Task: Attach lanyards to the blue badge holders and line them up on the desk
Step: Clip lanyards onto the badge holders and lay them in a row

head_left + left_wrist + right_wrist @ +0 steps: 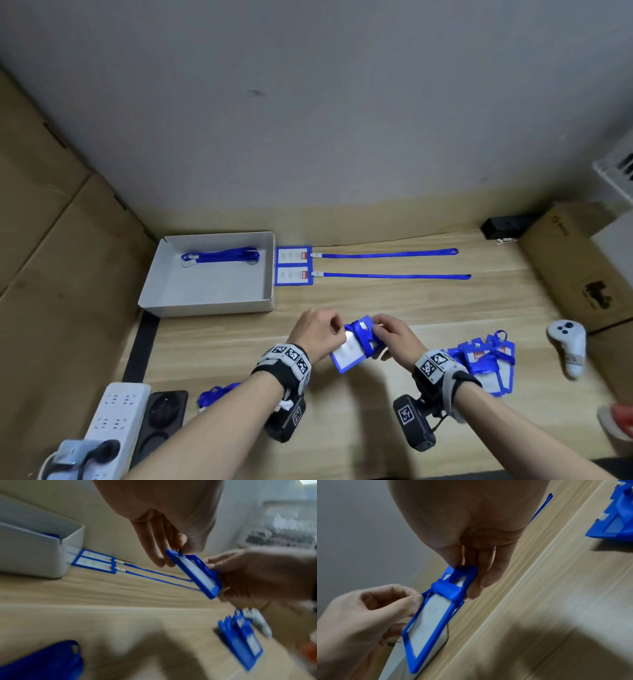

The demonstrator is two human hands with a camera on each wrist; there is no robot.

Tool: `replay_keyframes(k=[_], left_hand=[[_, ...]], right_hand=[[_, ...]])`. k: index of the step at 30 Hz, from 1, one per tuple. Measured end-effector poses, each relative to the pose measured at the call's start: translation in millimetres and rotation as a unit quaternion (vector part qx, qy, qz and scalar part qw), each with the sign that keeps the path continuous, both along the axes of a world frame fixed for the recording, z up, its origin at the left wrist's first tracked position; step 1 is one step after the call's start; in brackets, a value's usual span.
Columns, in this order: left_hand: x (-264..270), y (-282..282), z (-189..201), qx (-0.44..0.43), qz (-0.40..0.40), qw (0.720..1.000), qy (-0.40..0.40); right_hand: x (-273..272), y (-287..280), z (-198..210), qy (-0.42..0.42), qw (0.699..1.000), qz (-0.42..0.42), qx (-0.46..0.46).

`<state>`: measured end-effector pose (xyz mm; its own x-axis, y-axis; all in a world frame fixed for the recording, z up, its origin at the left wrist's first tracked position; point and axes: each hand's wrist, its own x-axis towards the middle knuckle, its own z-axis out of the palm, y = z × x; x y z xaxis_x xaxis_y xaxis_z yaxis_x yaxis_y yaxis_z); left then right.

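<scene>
I hold badge holder [349, 353] above the surface [376, 308] | left grip [320, 334] pinches its edge steady | right grip [394, 337] pinches the strap end, probably to fasten the lanyard | two finished by tray [205, 301]

Off to my far right I see a white controller [567, 344] lying beside a brown cardboard box [579, 260]. At my near left, a white power strip [114, 423] sits against a black phone [161, 423].
</scene>
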<state>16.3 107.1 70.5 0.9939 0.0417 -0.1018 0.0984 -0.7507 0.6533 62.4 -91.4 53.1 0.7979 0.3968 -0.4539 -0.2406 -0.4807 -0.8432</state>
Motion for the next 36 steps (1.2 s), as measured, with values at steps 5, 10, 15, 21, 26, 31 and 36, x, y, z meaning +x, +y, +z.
replay_keyframes(k=[5, 10, 15, 21, 26, 31, 36], left_hand=[[5.4, 4.7, 3.1, -0.135, 0.161, 0.977, 0.040], [4.6, 9.9, 2.3, -0.103, 0.049, 0.990, 0.082], [6.9, 10.0, -12.2, -0.094, 0.089, 0.988, 0.079], [2.1, 6.6, -23.9, -0.077, 0.137, 0.981, 0.115], [4.5, 12.8, -28.0, -0.162, 0.253, 0.941, 0.158], [7.1, 28.3, -30.4, -0.150, 0.240, 0.939, 0.194], [11.4, 13.3, -22.9, -0.327, 0.064, 0.925, 0.181]], right_hand=[[3.8, 9.8, 1.7, -0.038, 0.999, -0.015, 0.012], [7.3, 15.2, 3.3, -0.066, 0.998, 0.001, -0.001], [12.0, 11.1, 0.2, -0.087, 0.996, 0.004, -0.027], [9.7, 7.2, -12.7, -0.108, 0.993, -0.019, -0.041], [13.5, 12.2, -15.7, -0.125, 0.989, -0.058, -0.053], [18.8, 15.7, -8.7, -0.102, 0.993, -0.057, -0.035], [18.8, 26.8, -2.7, -0.013, 0.997, -0.059, 0.058]])
